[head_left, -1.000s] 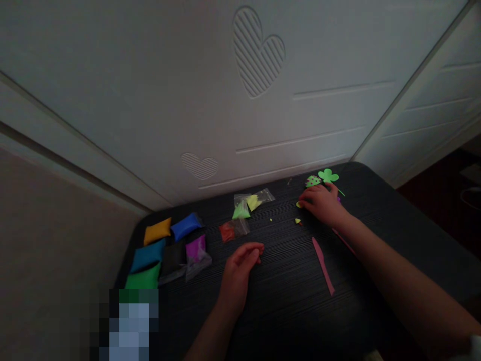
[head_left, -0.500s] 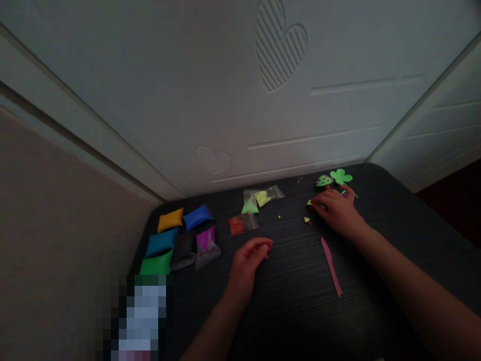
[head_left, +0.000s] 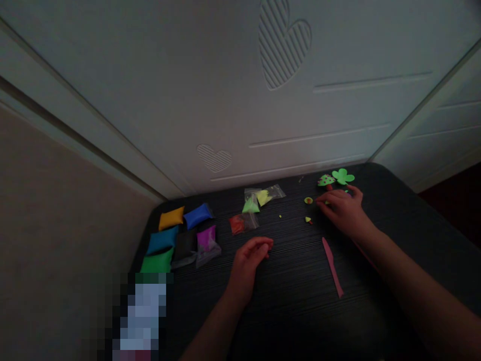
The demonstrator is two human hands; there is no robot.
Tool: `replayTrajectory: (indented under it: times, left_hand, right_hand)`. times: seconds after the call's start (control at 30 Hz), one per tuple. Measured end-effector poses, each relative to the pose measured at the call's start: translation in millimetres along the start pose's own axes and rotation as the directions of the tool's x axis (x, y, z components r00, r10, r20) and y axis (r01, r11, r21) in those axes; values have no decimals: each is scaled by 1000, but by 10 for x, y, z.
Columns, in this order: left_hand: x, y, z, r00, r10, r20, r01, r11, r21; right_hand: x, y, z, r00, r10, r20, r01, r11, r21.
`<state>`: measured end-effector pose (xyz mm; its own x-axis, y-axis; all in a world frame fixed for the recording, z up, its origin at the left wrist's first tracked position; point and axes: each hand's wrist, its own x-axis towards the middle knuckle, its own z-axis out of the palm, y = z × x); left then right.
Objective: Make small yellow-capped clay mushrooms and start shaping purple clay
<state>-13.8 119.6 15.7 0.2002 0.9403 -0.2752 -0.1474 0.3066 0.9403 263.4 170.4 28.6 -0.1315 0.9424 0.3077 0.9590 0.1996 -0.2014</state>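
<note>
My left hand (head_left: 251, 265) rests on the dark table with its fingers curled and the thumb against them; nothing shows between them. My right hand (head_left: 343, 210) is bent over the table at the far right, fingertips drawn together. A bit of yellow shows under its fingers; whether they grip it is hidden. Just left of these fingertips, and apart from them, lies a small yellow and reddish clay piece (head_left: 308, 200). Nearer me is a small clay mushroom (head_left: 308, 219) with a yellow cap. Behind the hand are a spotted green clay mushroom (head_left: 326, 181) and a green flower shape (head_left: 342, 176).
A pink plastic knife (head_left: 332, 266) lies between the arms. Opened bags of red clay (head_left: 236, 224), light green clay (head_left: 250, 204) and yellow clay (head_left: 263, 197) are mid-table. Several coloured clay packs (head_left: 161, 240) are on the left. A white panelled wall (head_left: 180, 100) borders the back.
My right hand has shifted slightly right, off the small yellow and reddish piece, which now lies uncovered. My left hand has stayed in place. The view has shifted slightly.
</note>
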Motion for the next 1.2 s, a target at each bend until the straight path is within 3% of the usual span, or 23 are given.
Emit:
replayTrajectory:
  times: [0.17, 0.37, 0.47, 0.6, 0.8, 1.03, 1.2]
  left_hand:
    - [-1, 1, -3, 1000, 6, 1, -6, 1000, 0]
    - [9, -23, -6, 1000, 6, 3, -6, 1000, 7]
    - [10, -27, -3, 1000, 9, -14, -9, 1000, 13]
    - [9, -46, -14, 998, -5, -56, 7, 999, 33]
    - [23, -41, -15, 998, 5, -62, 6, 982, 186]
    - [-53, 0, 105, 982, 182, 57, -187, 870, 456]
    - [-96, -12, 177, 966, 230, 118, -255, 775, 578]
  right_hand:
    - [-77, -157, -102, 1000, 20, -18, -18, 997, 74]
    - [-227, -659, -213, 994, -65, 85, 40, 965, 260]
    - [-301, -919, -200, 977, -163, 140, 105, 931, 351]
    - [-419, -1120, -97, 964, -186, 190, 93, 905, 414]
    - [-573, -1214, 117, 930, -213, 301, 55, 887, 458]
    - [-638, -1233, 174, 913, -276, 300, 111, 877, 468]
    - [-634, -1216, 166, 908, -303, 287, 139, 868, 476]
